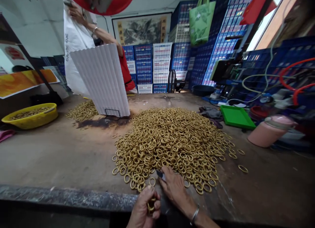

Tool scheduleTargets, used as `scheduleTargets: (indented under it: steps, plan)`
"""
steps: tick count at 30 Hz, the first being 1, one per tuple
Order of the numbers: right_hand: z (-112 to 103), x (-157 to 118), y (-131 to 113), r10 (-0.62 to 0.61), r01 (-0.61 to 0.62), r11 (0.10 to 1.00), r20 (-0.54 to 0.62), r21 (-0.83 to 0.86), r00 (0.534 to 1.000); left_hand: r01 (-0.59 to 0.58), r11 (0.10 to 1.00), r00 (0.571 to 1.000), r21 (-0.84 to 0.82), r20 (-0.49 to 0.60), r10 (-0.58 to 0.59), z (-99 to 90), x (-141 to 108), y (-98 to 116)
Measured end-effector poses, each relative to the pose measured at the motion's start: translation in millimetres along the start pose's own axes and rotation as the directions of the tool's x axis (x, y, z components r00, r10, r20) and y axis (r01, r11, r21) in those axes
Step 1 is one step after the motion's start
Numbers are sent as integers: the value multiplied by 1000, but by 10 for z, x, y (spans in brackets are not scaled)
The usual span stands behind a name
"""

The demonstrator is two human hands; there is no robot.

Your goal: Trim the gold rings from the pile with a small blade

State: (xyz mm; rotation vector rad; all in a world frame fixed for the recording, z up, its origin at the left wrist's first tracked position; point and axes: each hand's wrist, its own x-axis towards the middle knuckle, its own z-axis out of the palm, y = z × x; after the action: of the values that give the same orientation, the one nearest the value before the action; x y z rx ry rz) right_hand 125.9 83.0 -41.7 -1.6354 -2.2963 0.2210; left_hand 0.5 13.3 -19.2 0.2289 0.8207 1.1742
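A broad heap of brass-coloured rings (169,142) lies on the table in front of me. My left hand (145,206), low in the view near the table's front edge, has its fingers curled round several of these rings (151,205). At the heap's near edge is my right hand (174,186), its thumb and fingers closed on a small tool with a dark flat blade (159,173). The tool's handle is mostly hidden by the fingers. A single ring (152,181) lies just beyond my left fingertips.
A corrugated white panel (103,80) in a wire stand divides off a smaller ring pile (85,110). Behind it, a person in red (126,73) handles a white sack (73,51). A yellow basin (31,121) stands left; a green tray (237,117) and pink jug (269,131) stand right.
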Motion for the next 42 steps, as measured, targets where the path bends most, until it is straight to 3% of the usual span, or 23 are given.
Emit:
scheduleTargets:
  steps: [3, 6, 9, 11, 14, 17, 19, 21, 25, 27, 33, 39, 42]
  plan:
    - [-40, 5, 15, -14, 10, 988, 27, 156, 1000, -69, 984, 997, 164, -27, 74, 35, 12, -29]
    - [-120, 39, 24, 30, -57, 918, 74, 393, 997, -226, 867, 958, 445, -59, 280, 52, 39, -62]
    - [-191, 57, 10, 89, -196, 696, 187, 690, 978, -403, 654, 855, 640, 9, 518, 61, 68, -71]
    - [-232, 29, -8, 103, -320, 495, 312, 808, 945, -484, 525, 802, 700, 114, 587, 81, 71, -65]
    - [-293, -55, -23, 64, -502, 237, 503, 832, 862, -547, 436, 775, 715, 235, 587, 128, 55, -59]
    - [-330, -117, -16, 23, -616, 134, 619, 776, 785, -559, 430, 770, 709, 252, 586, 163, 43, -71]
    - [-335, -128, -9, 13, -631, 133, 635, 764, 772, -549, 432, 772, 716, 237, 590, 173, 43, -79]
    - [-335, -125, -12, 32, -593, 176, 597, 786, 801, -526, 455, 786, 718, 206, 583, 182, 48, -77]
    - [-364, -119, -48, 94, -424, 404, 424, 810, 901, -441, 564, 838, 698, 96, 537, 197, 53, -47]
    - [-383, -122, -62, 108, -384, 452, 378, 805, 920, -388, 611, 873, 690, 61, 484, 201, 47, -33]
    - [-360, -169, -38, 70, -464, 304, 466, 832, 882, -187, 779, 976, 599, 24, 217, 219, -6, -26]
    - [-329, -196, -4, 22, -476, 221, 484, 851, 875, -147, 864, 989, 482, 69, 129, 233, -50, -68]
    - [-320, -179, 35, 109, -453, 291, 442, 842, 891, -167, 877, 986, 450, 72, 151, 237, -48, -71]
